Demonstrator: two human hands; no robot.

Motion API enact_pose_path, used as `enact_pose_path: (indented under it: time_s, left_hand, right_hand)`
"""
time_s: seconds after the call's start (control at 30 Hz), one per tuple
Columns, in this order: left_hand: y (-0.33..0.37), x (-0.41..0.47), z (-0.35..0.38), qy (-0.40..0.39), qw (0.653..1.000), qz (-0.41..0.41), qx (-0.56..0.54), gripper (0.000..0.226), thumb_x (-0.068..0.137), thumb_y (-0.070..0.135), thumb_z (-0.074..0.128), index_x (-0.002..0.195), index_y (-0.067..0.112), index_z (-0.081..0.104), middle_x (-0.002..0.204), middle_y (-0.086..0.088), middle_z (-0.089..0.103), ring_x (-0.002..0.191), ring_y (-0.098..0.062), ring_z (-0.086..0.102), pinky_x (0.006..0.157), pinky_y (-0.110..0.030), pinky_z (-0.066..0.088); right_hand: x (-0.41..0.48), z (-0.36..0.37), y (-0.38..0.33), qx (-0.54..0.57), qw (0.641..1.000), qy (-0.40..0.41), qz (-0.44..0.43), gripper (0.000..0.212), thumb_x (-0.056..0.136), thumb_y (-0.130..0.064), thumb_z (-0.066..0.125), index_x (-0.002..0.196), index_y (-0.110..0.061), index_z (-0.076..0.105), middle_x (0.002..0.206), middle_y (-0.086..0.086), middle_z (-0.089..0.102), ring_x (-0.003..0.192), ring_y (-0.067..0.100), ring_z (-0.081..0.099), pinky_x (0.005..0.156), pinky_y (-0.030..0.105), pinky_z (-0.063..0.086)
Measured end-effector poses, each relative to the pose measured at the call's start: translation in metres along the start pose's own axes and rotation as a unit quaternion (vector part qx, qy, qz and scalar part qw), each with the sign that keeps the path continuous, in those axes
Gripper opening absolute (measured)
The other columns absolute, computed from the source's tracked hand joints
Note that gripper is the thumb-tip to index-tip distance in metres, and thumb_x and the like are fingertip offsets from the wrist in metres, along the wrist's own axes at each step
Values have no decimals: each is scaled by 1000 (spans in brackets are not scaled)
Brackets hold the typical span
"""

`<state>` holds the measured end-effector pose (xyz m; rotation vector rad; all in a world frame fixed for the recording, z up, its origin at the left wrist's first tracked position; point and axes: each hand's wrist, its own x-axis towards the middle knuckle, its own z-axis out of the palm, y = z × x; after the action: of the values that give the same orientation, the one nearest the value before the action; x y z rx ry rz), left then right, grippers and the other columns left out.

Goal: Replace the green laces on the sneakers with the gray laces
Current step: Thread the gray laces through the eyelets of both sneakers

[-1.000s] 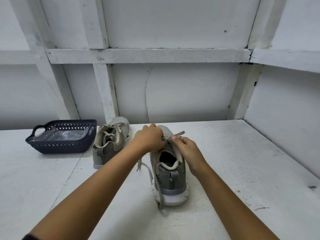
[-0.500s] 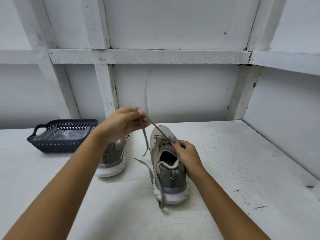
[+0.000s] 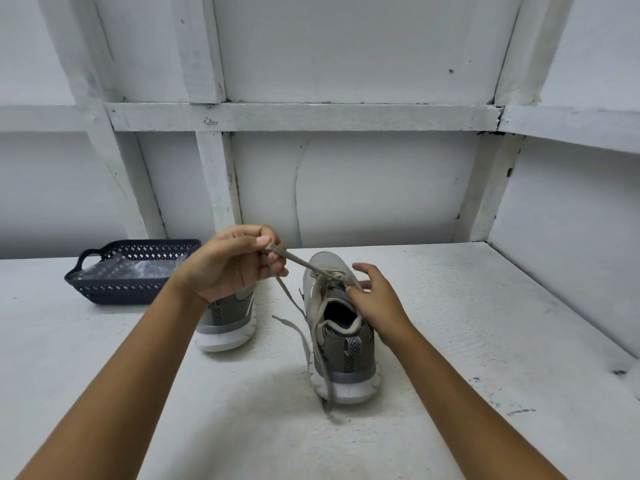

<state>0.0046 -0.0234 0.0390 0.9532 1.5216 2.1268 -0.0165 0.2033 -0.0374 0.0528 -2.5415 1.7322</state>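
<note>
Perforated basket [image 3: 114, 294] is holding crinkled plastic [image 3: 131, 271]; left hand [image 3: 235, 266] is pinching flat lace [image 3: 302, 263], right hand [image 3: 379, 304] resting spread on sneaker [image 3: 346, 356].

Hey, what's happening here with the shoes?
A person is working on the lacing of a gray sneaker on a white table. The left hand pinches one end of the lace, held up taut from the eyelets, while the right hand rests on the sneaker's top by the lacing. The other sneaker stands behind the left arm, near a dark basket.
</note>
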Motion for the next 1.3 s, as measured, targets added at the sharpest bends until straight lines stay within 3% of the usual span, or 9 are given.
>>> enact_pose_path:
  time_s: [0.13,0.33,0.5,0.6,0.83,0.93,1.03,1.2,1.3]
  left_hand:
    - [-6,4,13,-10,999,-40,23,19,75,26,77,73,9,67,70,-5,59,59,-13,56,66,-29,53]
    - [-12,-1,22,5,983,-176,51,32,82,35,69,78,4,63,72,-13,63,42,-16,55,46,-23,51]
    - [-39,8,40,165,836,-354,386,41,93,51,45,92,11,53,78,-6,57,50,-14,58,49,-23,51]
    - [-57,15,44,166,807,-354,442,41,88,54,53,90,12,51,78,-2,54,62,-14,62,53,-24,53]
    - [-47,14,43,136,827,-324,439,30,95,21,48,69,14,62,74,-2,64,71,-11,62,73,-30,56]
    - [-27,10,45,85,911,-257,310,29,95,14,51,69,12,64,73,-2,69,74,-12,63,83,-33,52]
    - [-3,11,49,86,976,-174,101,19,88,17,53,72,7,59,63,-5,63,64,-16,64,72,-28,56]
    - [24,33,53,176,980,-70,-63,11,87,16,43,89,10,53,56,2,61,52,-11,63,64,-28,58]
    - [29,48,52,214,970,-41,-104,22,97,11,35,91,9,55,66,0,70,60,-12,69,66,-29,58]
  right_hand:
    - [-1,-6,-20,-132,978,-54,-152,34,83,-24,70,116,-29,65,110,0,45,106,11,46,92,18,34]
    - [-4,-22,-36,-283,926,-74,-239,18,89,-26,62,102,-17,73,79,-7,44,79,10,45,68,18,34]
    - [-16,-46,-36,-257,929,-173,-200,21,86,-8,62,98,-20,74,86,-10,61,81,5,54,73,13,41]
    - [-19,-47,-37,-285,917,-205,-187,32,83,0,55,100,-20,74,87,-13,61,89,8,57,79,20,45]
    - [-22,-52,-40,-311,915,-196,-167,39,86,-1,45,97,-24,74,89,-17,60,95,14,58,85,28,47]
    - [-22,-53,-39,-303,919,-189,-166,35,91,-8,45,99,-30,72,100,-5,56,94,11,54,79,17,42]
    - [-22,-54,-50,-261,932,-180,-174,25,96,-18,47,103,-29,69,96,-8,56,85,3,52,73,16,38]
    - [-28,-49,-79,-114,952,-250,-133,33,93,-42,49,108,-19,69,65,-28,62,64,-13,55,60,3,37]
    - [-29,-30,-85,-134,946,-254,-151,38,87,-50,55,115,-27,66,80,-18,68,76,-7,61,69,8,45]
